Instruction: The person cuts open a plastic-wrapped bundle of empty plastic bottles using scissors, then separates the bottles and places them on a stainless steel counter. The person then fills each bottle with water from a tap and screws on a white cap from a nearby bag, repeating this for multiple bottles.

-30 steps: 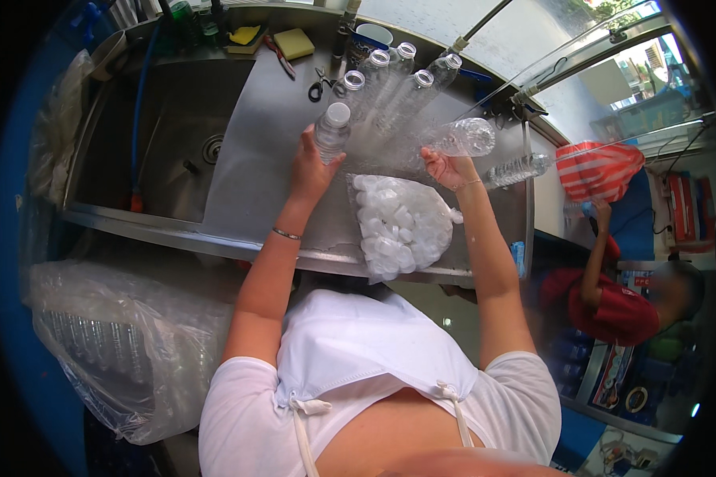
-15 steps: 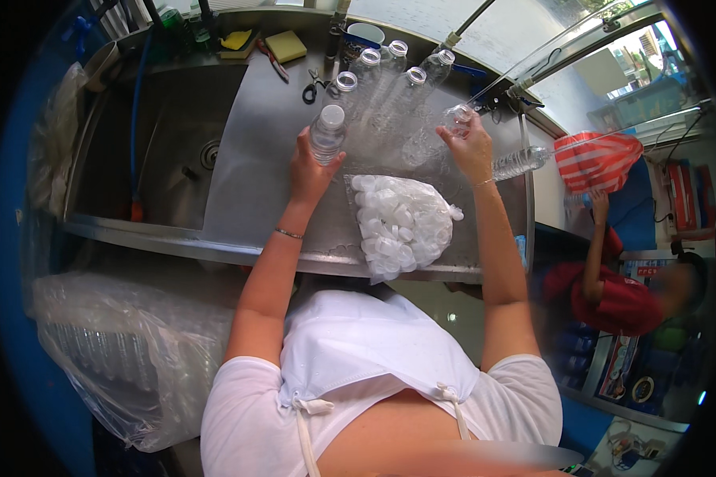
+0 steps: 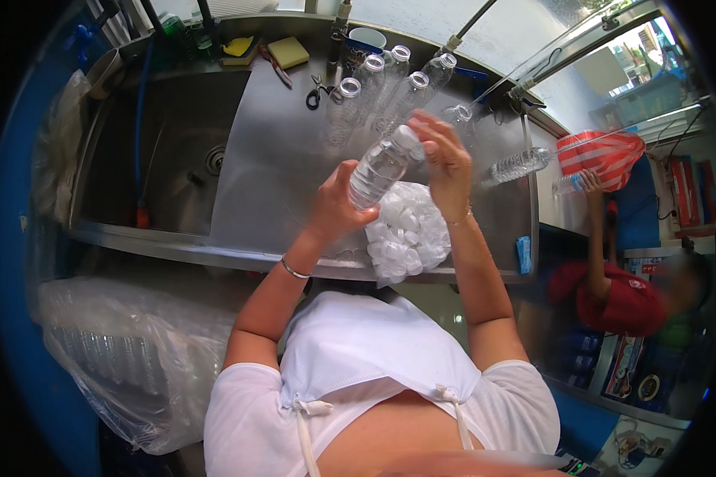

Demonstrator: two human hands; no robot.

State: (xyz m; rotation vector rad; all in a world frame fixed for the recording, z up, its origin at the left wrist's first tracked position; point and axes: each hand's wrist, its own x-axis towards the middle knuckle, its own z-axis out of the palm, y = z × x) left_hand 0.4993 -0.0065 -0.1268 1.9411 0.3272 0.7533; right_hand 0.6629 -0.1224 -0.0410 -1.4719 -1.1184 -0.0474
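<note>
One clear plastic bottle (image 3: 376, 173), capped, held tilted above the worktop (image 3: 266, 163), its white cap (image 3: 406, 137) up and to the right. Left hand (image 3: 336, 205): fingers wrapped around the lower body, gripping it. Right hand (image 3: 447, 163): fingers loosely curved beside the cap, blurred; cannot tell whether they touch it. Handling estimate: thin wall, likely flexes and dents under a hard squeeze; smooth, so probably slippery if wet. Contents unclear; judged light if empty, noticeably heavier and firmer if filled. Unlikely to be fragile. Best hold: lower body, moderate even pressure, with the stiffer neck and cap rim left for the other hand's fingertips. Nearby: open bottles (image 3: 344, 118) stand behind; a bag of white caps (image 3: 406, 238) lies below, nearer the body.
</note>
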